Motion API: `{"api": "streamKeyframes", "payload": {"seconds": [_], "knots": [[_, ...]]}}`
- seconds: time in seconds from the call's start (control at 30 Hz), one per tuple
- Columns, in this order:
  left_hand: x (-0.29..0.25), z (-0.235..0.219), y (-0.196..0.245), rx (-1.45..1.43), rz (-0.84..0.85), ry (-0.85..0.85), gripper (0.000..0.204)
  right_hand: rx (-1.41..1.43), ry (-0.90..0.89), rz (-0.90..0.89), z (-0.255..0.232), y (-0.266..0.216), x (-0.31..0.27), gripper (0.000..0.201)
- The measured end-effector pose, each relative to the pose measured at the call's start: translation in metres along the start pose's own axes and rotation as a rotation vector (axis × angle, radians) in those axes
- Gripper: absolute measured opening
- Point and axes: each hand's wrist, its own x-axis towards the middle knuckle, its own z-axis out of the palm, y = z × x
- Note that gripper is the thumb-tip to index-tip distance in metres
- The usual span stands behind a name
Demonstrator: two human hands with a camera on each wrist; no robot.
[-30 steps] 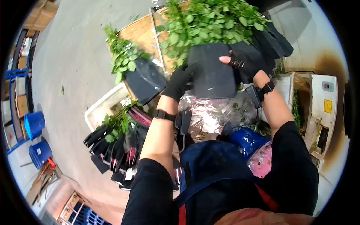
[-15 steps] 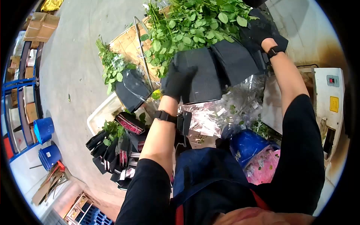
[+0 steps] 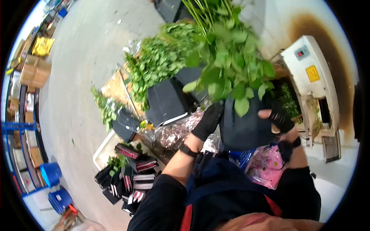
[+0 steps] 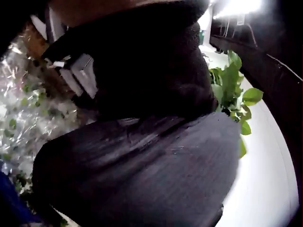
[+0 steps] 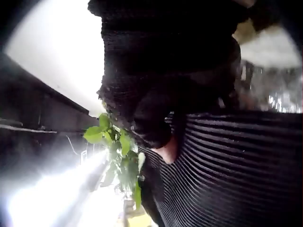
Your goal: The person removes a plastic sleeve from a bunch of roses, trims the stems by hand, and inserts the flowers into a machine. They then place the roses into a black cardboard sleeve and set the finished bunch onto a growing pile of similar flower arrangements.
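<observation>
Between both hands is a bunch of leafy green stems (image 3: 231, 65), its lower end inside a black corrugated wrap (image 3: 244, 129). My left hand (image 3: 210, 121), in a black glove, grips the wrap's left side. On the right side my gloved right hand (image 3: 281, 118) holds it, the bare thumb tip lying over the front. The wrap's ridges (image 5: 236, 165) fill the lower part of the right wrist view. In the left wrist view the glove (image 4: 151, 71) covers the wrap's upper edge. Whatever sits inside the wrap is hidden.
More black-wrapped bunches (image 3: 167, 102) lie on cardboard to the left, near a metal rod (image 3: 129, 92). Clear plastic (image 3: 175, 133) lies below them. Several wrapped pink flower bunches (image 3: 133, 169) stand lower left. A white machine (image 3: 320, 88) with a red switch is at right.
The right hand has come back from the pile's right end. A wrapped bunch is now raised close to my body in both hands, and the left hand has left the wrap it touched.
</observation>
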Motion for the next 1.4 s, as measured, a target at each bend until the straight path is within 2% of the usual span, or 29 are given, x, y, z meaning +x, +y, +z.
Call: {"api": "streamKeyframes", "payload": {"seconds": [0.03,0.07,0.1,0.13,0.2,0.27,0.33,0.37,0.4,0.47,0.5,0.53,0.57,0.63,0.67,0.77,0.8,0.83,0.9,0.97,1.1,1.17,1.2,1.27,1.3,1.33,1.4], "knots": [[-0.004,0.014,0.007,0.087,0.029,-0.013,0.039,-0.016,-0.039,0.012,-0.010,0.015,-0.023,0.072],[-0.007,0.029,0.014,0.175,0.058,-0.023,0.035,-0.099,0.002,0.034,-0.022,0.037,-0.047,0.072],[-0.009,0.050,0.018,0.005,-0.043,-0.048,0.033,-0.180,0.041,0.059,-0.034,0.058,-0.071,0.071],[-0.007,0.063,0.034,-0.434,-0.312,-0.089,0.032,-0.181,0.083,0.007,-0.035,0.069,-0.097,0.067],[0.008,0.077,0.075,-0.711,-0.519,-0.289,0.031,-0.165,0.117,0.014,-0.047,0.083,-0.138,0.057],[0.012,0.108,0.085,-0.701,-0.391,-0.249,0.028,-0.117,0.093,0.128,-0.060,0.096,-0.173,0.049],[0.028,0.122,0.108,-0.363,-0.157,-0.424,0.033,-0.178,0.226,0.013,-0.073,0.117,-0.202,0.047],[0.031,0.142,0.120,-1.017,-0.735,-0.322,0.035,-0.223,0.356,-0.039,-0.075,0.130,-0.214,0.046],[0.035,0.153,0.129,-0.776,-0.422,-0.390,0.034,-0.273,0.492,-0.086,-0.078,0.143,-0.226,0.046],[0.038,0.180,0.137,-0.644,-0.198,-0.463,0.031,-0.414,0.782,-0.103,-0.078,0.152,-0.246,0.049],[0.033,0.197,0.136,-0.743,-0.303,-0.477,0.031,-0.508,0.927,-0.076,-0.075,0.149,-0.250,0.052],[0.030,0.210,0.133,-0.696,-0.275,-0.521,0.031,-0.542,0.965,-0.045,-0.077,0.151,-0.256,0.042],[0.033,0.217,0.145,-0.649,-0.246,-0.563,0.030,-0.385,0.932,-0.030,-0.083,0.154,-0.264,0.039],[0.049,0.221,0.159,-0.279,0.109,-0.683,0.031,-0.077,0.853,-0.017,-0.096,0.156,-0.280,0.034],[0.060,0.225,0.164,-0.172,0.285,-0.741,0.032,0.044,0.877,-0.013,-0.098,0.151,-0.287,0.028],[0.068,0.257,0.164,-0.151,0.257,-0.853,0.029,0.259,0.835,0.040,-0.110,0.172,-0.305,0.029],[0.064,0.267,0.171,-0.344,0.018,-0.872,0.028,0.192,0.799,0.118,-0.117,0.181,-0.314,0.033],[0.061,0.277,0.178,-0.543,-0.222,-0.841,0.027,0.224,0.812,0.125,-0.117,0.185,-0.317,0.034],[0.052,0.292,0.178,-0.568,-0.265,-0.797,0.027,0.291,0.830,0.141,-0.114,0.188,-0.322,0.036],[0.046,0.299,0.176,-0.552,-0.309,-0.773,0.027,0.387,0.888,0.127,-0.111,0.189,-0.321,0.030],[0.045,0.307,0.165,-0.324,-0.067,-0.788,0.030,0.448,0.877,0.134,-0.119,0.209,-0.324,0.026],[0.044,0.306,0.162,-0.258,-0.118,-0.811,0.031,0.648,0.805,0.094,-0.119,0.237,-0.329,0.031],[0.047,0.299,0.170,-0.199,-0.199,-0.832,0.032,0.745,0.766,0.074,-0.118,0.243,-0.329,0.033],[0.049,0.295,0.173,-0.137,-0.236,-0.855,0.030,0.761,0.800,0.131,-0.115,0.242,-0.320,0.033],[0.047,0.294,0.168,-0.132,-0.193,-0.862,0.027,0.773,0.819,0.161,-0.113,0.242,-0.316,0.033],[0.045,0.294,0.164,-0.125,-0.153,-0.872,0.024,0.667,0.792,0.224,-0.117,0.259,-0.313,0.030],[0.053,0.289,0.192,-0.286,-0.474,-0.867,0.028,0.426,1.025,0.181,-0.108,0.280,-0.292,0.030]]}}
